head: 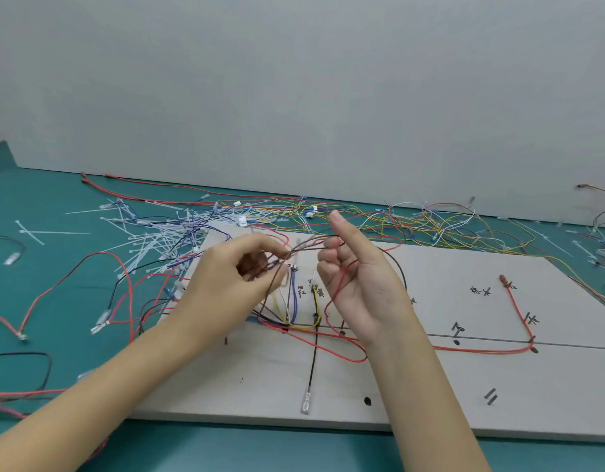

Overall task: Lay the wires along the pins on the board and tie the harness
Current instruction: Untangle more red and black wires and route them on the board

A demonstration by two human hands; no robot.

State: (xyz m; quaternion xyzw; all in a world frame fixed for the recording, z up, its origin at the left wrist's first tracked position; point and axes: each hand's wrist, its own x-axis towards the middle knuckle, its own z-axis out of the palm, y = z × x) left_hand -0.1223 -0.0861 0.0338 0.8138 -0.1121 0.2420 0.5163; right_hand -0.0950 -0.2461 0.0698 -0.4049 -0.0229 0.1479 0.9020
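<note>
A grey board (pixel 430 386) with dark pins and handwritten marks lies on the green table. A red wire (pixel 481 351) runs along its pins to the right and up to a red terminal. Yellow, blue and white wires hang in a bundle at the board's middle left. A black wire (pixel 313 362) ends in a clear terminal near the front edge. My left hand (pixel 236 277) pinches a brown wire (pixel 311 241) above the board. That wire loops across to my right hand (pixel 355 277), whose fingers curl round it with the index finger raised.
A heap of white cable ties (pixel 151 240) lies left of the board. Tangled yellow, red, white and blue wires (pixel 430 223) spread behind it along the wall. Loose red and black wires with terminals lie on the table at left.
</note>
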